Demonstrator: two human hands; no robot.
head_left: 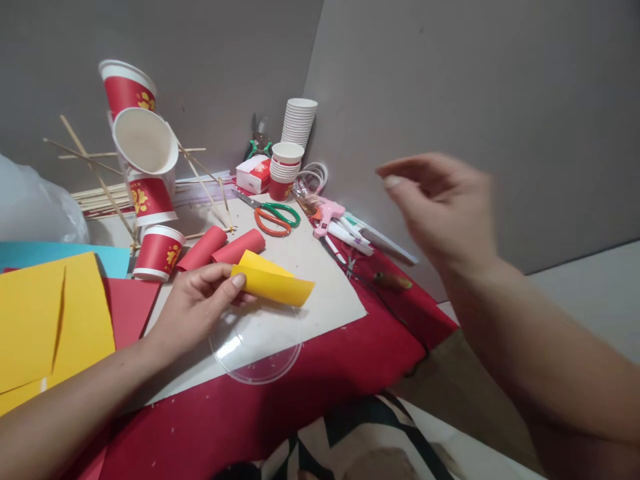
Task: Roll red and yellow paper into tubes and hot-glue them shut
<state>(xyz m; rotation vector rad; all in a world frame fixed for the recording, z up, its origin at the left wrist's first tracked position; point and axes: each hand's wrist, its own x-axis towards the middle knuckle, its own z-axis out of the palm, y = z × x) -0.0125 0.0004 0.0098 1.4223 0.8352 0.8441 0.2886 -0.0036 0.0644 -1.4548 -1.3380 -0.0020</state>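
Observation:
Between the thumb and fingers of my left hand [203, 300] is a curled strip of yellow paper [277, 288], held above a round clear plastic lid [263, 373]. Two red paper rolls [239, 247] lie just behind it on the white board [320, 307]. My right hand [443, 200] is raised off to the right, away from the paper, with thumb and fingers pinched together. Whether anything small is in that pinch I cannot make out. Scissors [273, 217] with green and orange handles lie behind the rolls.
At left rises a stack of red-and-white paper cups [150, 200] with thin wooden sticks [103, 180] around it. Yellow paper sheets [30, 313] lie in front. Further right are nested cups [299, 120], a pink glue gun [330, 215], and a wooden-handled tool [393, 281] by the wall.

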